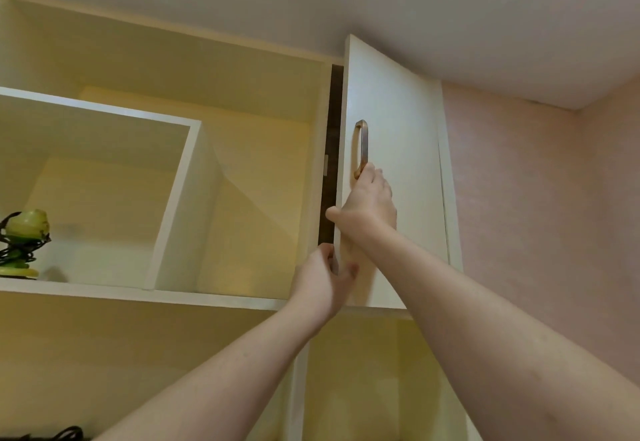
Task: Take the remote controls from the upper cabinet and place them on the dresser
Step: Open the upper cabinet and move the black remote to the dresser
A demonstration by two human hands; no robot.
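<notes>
Cabinet (391, 101) sits high under the ceiling, its white door (398, 239) cracked ajar so that a dark narrow gap shows along the door's left edge. No remotes can be seen through the gap, so where they lie cannot be told. Right hand (369, 203) reaches up and its fingers are curled around the lower end of the metal handle (362, 144), thumb sticking out to the left over the gap. Left hand (325, 276) is lower, pinching the door's left edge near its bottom corner, fingers tucked behind the edge and thumb on the front face. Both forearms rise from the bottom of the view and cross toward the door.

Left of the door are open cream shelves (138, 293) with a white divider (176, 205). On the lower shelf at far left stands a green ornament (24, 243) wrapped in dark wire. A pink wall (536, 198) is at right.
</notes>
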